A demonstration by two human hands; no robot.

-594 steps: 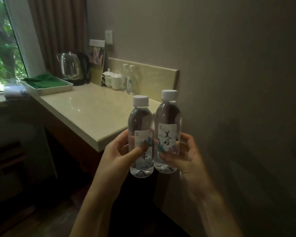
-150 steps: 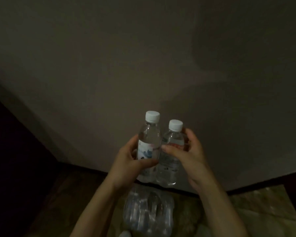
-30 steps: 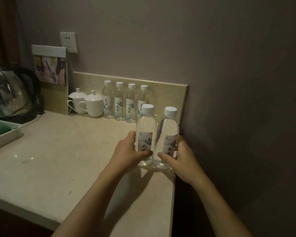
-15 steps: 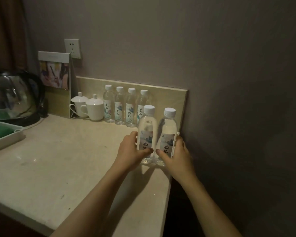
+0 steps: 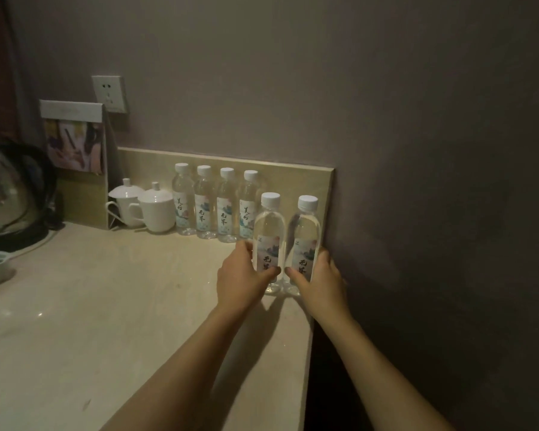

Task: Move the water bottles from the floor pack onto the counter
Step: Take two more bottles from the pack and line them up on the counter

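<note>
Left hand and right hand each grip an upright, cap-up bottle.

A hotel room is suggested — a kettle, two lidded cups, a row of water bottles and a leaflet stand are set out on a stone surface.

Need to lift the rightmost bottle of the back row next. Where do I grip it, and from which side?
Take the rightmost back-row bottle by its white cap and neck, coming from above. Its body is hemmed in: a neighbouring bottle stands tight on its left, the backsplash behind, and the bottle in the left hand stands in front. Only the top is free.
</note>
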